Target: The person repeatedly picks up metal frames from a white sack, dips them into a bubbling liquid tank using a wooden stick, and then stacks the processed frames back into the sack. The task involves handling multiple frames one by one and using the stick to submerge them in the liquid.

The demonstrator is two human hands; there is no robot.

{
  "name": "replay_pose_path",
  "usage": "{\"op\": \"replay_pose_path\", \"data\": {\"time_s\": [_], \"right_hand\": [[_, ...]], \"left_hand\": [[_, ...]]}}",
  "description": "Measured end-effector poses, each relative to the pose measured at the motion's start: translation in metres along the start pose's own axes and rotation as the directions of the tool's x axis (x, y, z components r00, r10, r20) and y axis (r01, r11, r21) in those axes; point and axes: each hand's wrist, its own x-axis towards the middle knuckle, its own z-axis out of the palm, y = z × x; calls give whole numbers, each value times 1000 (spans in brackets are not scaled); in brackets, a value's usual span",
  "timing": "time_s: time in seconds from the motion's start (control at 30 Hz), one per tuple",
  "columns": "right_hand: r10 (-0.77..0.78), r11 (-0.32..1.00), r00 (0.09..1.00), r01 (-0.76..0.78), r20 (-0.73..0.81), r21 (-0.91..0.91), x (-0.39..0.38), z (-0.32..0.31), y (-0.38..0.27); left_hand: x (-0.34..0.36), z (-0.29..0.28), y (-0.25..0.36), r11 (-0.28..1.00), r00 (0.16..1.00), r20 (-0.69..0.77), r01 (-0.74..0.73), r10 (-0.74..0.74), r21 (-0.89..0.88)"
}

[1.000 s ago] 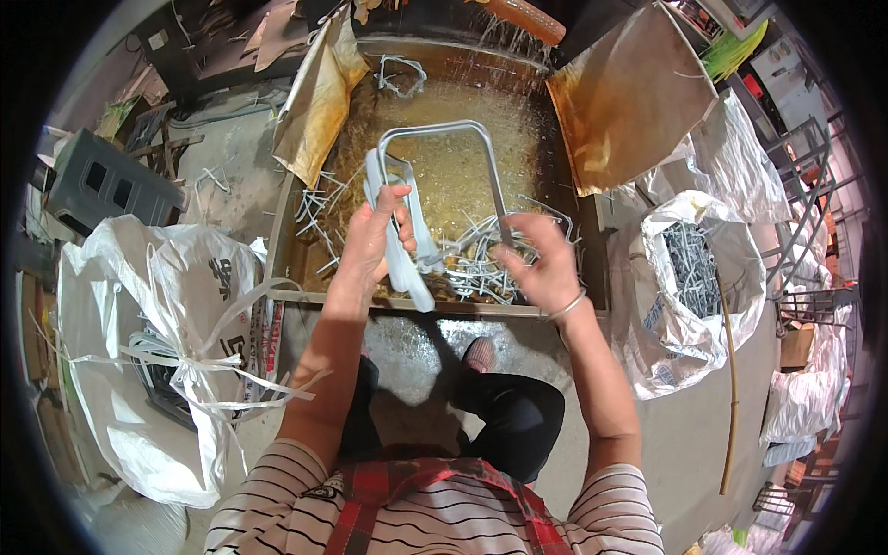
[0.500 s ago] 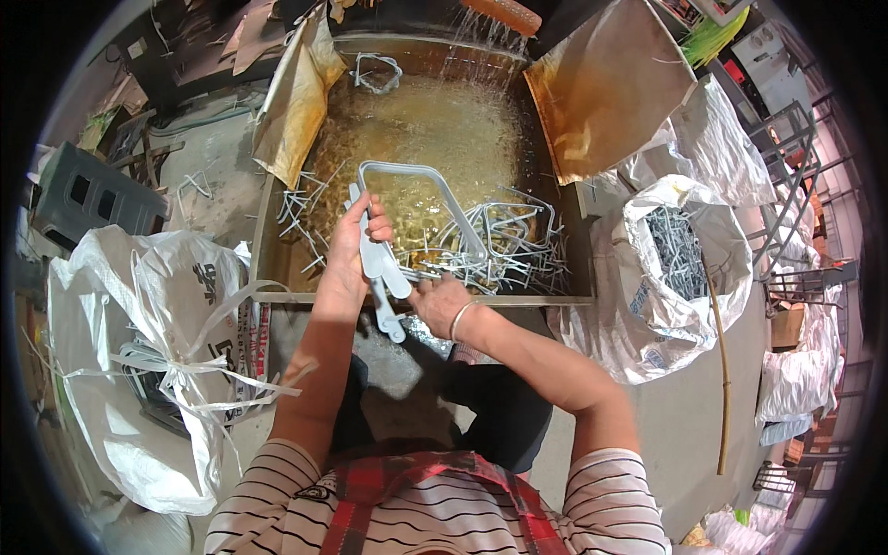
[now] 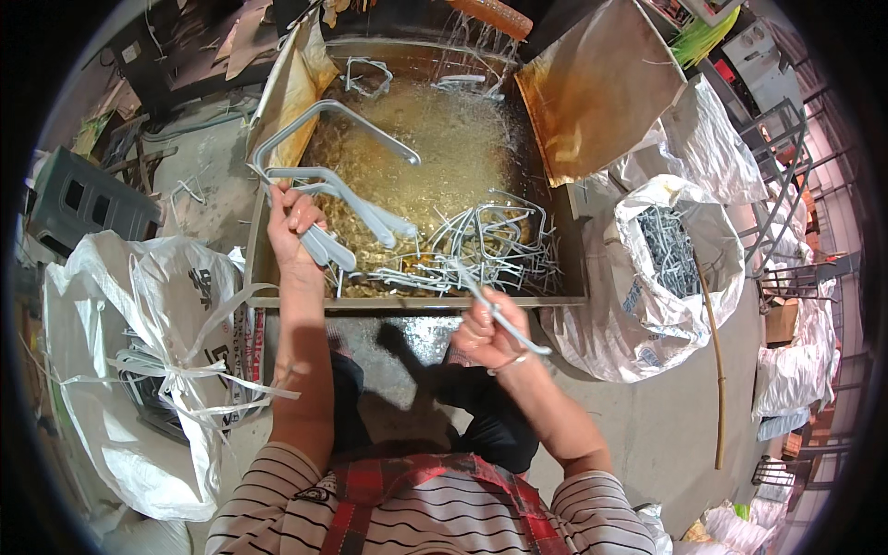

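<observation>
1. Nearest were the person's striped shirt (image 3: 435, 509) and red checked straps (image 3: 356, 495), with dark trousers (image 3: 495, 416) below them.
2. The right hand (image 3: 493, 335) was just on the near side of the trough, its fingers curled round one thin grey strip (image 3: 511, 328). The strip slanted across the fist, one end toward the trough and the other toward the wrist.
3. At the left stood a white sack (image 3: 97, 342) bound with white ties. At the right, another white sack (image 3: 638, 324) stood open, full of small grey pieces (image 3: 671, 250), with a long stick (image 3: 718, 388) leaning on it.
4. The left hand (image 3: 294, 222), over the trough's left side, was clenched on several bent grey handles (image 3: 350, 192). Their long arms reached rightward above the water; flat ends stuck out below the fist.
5. The trough (image 3: 444, 302) held yellowish water (image 3: 425, 153), and a tangled pile of grey pieces (image 3: 499, 236) lay along its near right part.
6. Stained sheets (image 3: 601, 102) flanked it on both sides.
7. Farther off, a grey loop (image 3: 365, 61) lay in the trough's far left corner, and an orange-brown pipe (image 3: 495, 17) poured water in.
</observation>
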Motion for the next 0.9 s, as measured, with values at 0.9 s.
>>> {"op": "replay_pose_path", "data": {"time_s": [0.9], "right_hand": [[-959,-157,94,-961,-267,226,-316,-17,-291]], "left_hand": [[-8,8,-54,782,925,-376,201,46,590]]}}
